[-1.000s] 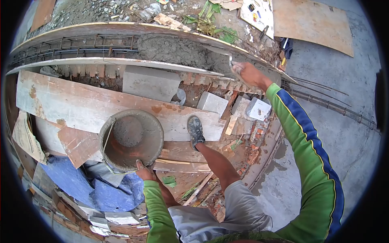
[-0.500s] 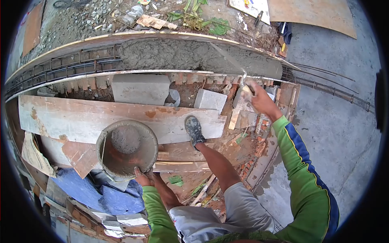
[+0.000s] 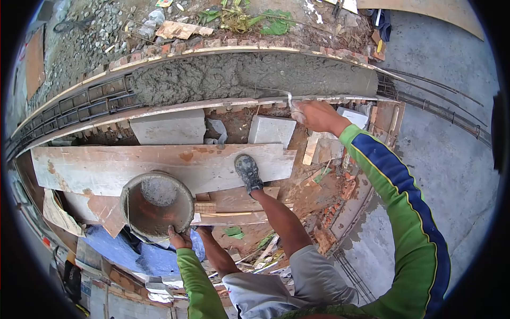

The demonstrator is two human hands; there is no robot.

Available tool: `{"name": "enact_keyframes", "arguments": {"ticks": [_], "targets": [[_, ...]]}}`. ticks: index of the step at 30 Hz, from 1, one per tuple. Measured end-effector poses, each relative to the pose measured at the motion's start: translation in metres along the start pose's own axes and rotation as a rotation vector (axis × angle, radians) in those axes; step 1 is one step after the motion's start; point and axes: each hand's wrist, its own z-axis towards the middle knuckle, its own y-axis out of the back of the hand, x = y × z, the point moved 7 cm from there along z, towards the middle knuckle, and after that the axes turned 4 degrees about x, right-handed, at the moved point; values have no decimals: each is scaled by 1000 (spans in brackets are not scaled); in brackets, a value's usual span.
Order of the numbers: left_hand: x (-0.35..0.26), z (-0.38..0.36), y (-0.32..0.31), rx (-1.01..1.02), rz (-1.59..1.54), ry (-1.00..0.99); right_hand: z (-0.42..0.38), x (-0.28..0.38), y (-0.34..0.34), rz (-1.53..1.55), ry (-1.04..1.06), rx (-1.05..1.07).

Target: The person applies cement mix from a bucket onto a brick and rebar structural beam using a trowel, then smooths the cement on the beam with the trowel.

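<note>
My left hand (image 3: 179, 238) grips the near rim of a mortar-coated bucket (image 3: 139, 208), tilted so that I look into it. Grey residue covers its inside. My right hand (image 3: 314, 115) is closed round the handle of a trowel (image 3: 289, 96), its thin blade seen nearly edge-on and pointing left. The blade lies at the surface of the wet concrete (image 3: 202, 77), which fills a long trench between formwork boards (image 3: 175, 107). Under the trowel the concrete is smoother; farther left it is rough and lumpy.
Steel rebar (image 3: 101, 95) shows beyond the concrete at both ends. My shoe (image 3: 248, 173) stands on a wide plank (image 3: 106, 165). Light blocks (image 3: 271, 131) line the formwork's near side. Gravel (image 3: 101, 40) and leaves (image 3: 276, 24) lie behind; a concrete floor (image 3: 441, 159) extends right.
The trowel has swung down and left, from raised at a slant to nearly flat along the concrete. My right hand has moved left; the bucket has shifted slightly left and down.
</note>
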Motion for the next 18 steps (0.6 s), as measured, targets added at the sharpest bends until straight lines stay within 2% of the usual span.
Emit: {"name": "enact_keyframes", "arguments": {"ticks": [1,2,3,5,7,11,14,17,18], "targets": [[0,3,2,-12,7,-14,5,-11,10,68,-27,114],[-2,3,0,-19,20,-23,14,-21,16,196,95,56],[0,4,-2,-8,3,-14,30,-35,10,215,97,61],[7,7,7,-15,-4,1,55,-32,10,94,166,148],[11,17,19,45,92,24,94,-27,-12,-148,70,254],[8,15,17,-15,68,42,75,-15,13,-148,94,183],[-1,22,22,-20,68,80,27,-24,37,36,23,161],[-1,27,21,-20,95,74,40,-27,32,86,64,134],[-2,27,18,11,97,75,62,-23,14,-23,16,157]]}}
